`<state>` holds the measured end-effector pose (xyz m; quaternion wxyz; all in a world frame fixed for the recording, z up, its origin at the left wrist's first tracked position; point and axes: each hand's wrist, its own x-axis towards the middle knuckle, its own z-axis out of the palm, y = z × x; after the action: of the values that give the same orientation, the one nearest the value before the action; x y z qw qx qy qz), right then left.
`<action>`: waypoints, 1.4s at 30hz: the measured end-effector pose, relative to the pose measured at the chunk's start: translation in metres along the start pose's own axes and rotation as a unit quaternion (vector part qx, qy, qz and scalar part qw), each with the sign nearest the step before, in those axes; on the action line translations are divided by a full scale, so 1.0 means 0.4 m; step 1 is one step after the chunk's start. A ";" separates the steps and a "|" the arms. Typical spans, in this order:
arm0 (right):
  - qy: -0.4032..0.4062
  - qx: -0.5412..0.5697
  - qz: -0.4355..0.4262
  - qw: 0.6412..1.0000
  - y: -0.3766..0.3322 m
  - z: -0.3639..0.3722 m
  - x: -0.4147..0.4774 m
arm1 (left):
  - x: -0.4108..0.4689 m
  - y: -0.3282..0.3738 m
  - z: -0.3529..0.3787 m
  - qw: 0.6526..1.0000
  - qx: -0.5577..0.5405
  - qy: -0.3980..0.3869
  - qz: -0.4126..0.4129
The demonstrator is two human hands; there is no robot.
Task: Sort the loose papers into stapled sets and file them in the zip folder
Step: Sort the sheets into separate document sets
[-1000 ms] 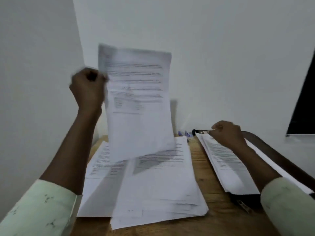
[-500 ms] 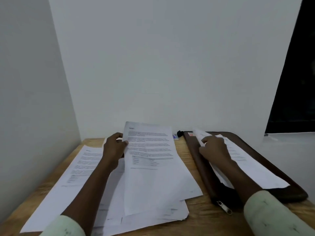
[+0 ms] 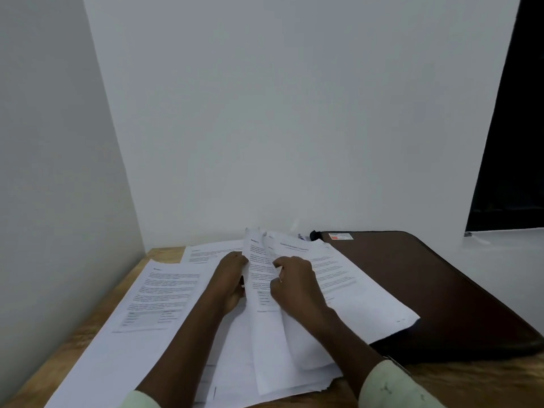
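1. Head view: left hand point(image 3: 232, 278) grasps the raised sheet's point(image 3: 257, 269) left edge; right hand point(image 3: 294, 287) pinches the page point(image 3: 338, 278) beside it, above the loose papers point(image 3: 153, 313) on the table point(image 3: 471, 384).
2. Square the edges together before stapling, I judge.
3. Zip folder point(image 3: 435, 290) lies right; its red sticker point(image 3: 341, 237) and the headings point(image 3: 294, 245) seem too blurred to read.

The two hands meet over the middle of the wooden table point(image 3: 485, 384). The left hand point(image 3: 232, 281) curls round the left edge of a printed sheet point(image 3: 260, 293) that bows upward. At its 3 o'clock, the right hand point(image 3: 294, 287) pinches the edge of a paper set point(image 3: 353, 293). This set spreads onto the dark brown zip folder point(image 3: 441, 290), which lies farther toward 3 o'clock. A loose pile point(image 3: 235, 366) lies beneath both wrists, at 6 o'clock. A single page point(image 3: 153, 304) lies flat at 9 o'clock.
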<state>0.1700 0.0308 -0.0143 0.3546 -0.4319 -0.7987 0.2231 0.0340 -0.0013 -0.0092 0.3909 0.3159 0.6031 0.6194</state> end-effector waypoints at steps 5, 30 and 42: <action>-0.025 0.031 -0.039 0.998 -0.017 0.043 0.000 | 0.005 0.010 0.009 0.999 0.005 -0.037 0.011; 0.115 0.327 -0.001 0.938 0.169 -0.444 0.096 | -0.058 0.183 0.258 0.951 0.038 -0.025 0.306; 0.209 0.059 0.105 0.971 0.236 -0.469 0.104 | -0.022 0.185 0.247 0.986 -0.009 -0.148 0.070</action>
<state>0.3468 0.1254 0.0605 0.5129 -0.5288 -0.6426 0.2108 0.1160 0.0428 0.0722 0.4346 0.4422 0.5092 0.5968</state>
